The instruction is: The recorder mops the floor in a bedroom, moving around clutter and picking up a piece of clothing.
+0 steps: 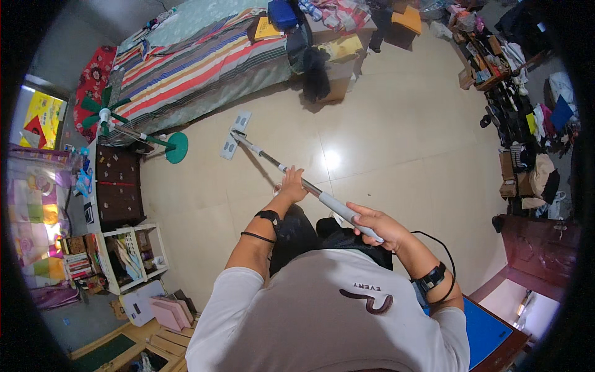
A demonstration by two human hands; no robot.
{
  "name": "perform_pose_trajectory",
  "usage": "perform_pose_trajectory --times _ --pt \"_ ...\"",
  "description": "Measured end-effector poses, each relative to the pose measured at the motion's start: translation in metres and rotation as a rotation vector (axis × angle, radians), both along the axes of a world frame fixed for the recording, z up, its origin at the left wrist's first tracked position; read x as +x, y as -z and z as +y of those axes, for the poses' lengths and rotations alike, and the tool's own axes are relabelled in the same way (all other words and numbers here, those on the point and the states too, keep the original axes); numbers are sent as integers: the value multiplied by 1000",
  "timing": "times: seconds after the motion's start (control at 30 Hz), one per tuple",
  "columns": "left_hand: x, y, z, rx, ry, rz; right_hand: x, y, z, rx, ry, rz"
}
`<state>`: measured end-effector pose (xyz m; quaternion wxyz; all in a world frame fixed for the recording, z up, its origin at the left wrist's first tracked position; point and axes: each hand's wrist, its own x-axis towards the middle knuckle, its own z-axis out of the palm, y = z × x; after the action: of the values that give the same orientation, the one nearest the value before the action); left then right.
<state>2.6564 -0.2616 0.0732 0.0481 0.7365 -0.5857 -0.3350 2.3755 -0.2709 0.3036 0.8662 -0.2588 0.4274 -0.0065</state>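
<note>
A flat mop (338, 206) with a grey grip and a metal pole slants across the floor in front of me. My left hand (293, 185) is closed around the middle of the pole. Near the top end, my right hand (379, 228) grips the thick grey handle by my waist. The mop's light grey rectangular head (228, 149) rests on the tiled floor, ahead and to the left, close to the round green base (177, 147) of a standing fan.
A bed with a striped cover (204, 59) runs along the far left. Cardboard boxes (334, 93) stand at its right end. Shoes and clutter (511, 111) line the right wall. A white shelf (149, 248) is at left, a blue-topped table (486, 332) behind me.
</note>
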Motion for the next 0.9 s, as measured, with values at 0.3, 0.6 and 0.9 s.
perform_pose_trajectory --times 0.3,0.6,0.9 --pt "-84 0 20 72 453 227 -72 -66 54 -36 169 186" --pt "-52 -31 3 -38 462 346 -33 -90 58 -47 298 381" --pt "33 11 -33 -6 51 127 57 -19 32 -3 290 135"
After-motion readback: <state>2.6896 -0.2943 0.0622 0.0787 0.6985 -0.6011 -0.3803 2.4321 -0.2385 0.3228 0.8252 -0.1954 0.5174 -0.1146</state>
